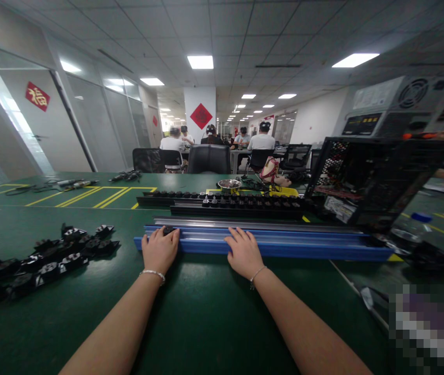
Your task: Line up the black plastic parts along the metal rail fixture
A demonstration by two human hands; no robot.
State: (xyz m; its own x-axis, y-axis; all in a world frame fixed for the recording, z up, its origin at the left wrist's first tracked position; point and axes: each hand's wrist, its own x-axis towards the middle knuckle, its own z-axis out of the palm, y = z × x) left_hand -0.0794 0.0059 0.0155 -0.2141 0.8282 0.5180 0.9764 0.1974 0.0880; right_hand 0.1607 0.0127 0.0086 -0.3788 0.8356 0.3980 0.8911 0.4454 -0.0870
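Note:
A long blue rail [300,249] with a channel along it lies across the green table in front of me. My left hand [160,250] is at its left end, closed round a small black part [168,229] that shows between thumb and fingers over the channel. What lies under those fingers is hidden. My right hand [244,251] rests on the rail's front edge near the middle, fingers stretched over it. Behind it runs a silver-grey strip [206,223]. Two black rails [237,209] farther back carry a row of small black parts with metal tops.
Many loose black parts [50,268] are heaped at the left. An open computer case [366,177] stands at the right, near a blue-capped bottle [413,226]. A metal bowl [229,184] and soldering tools [75,184] lie farther back. Several people sit beyond the table.

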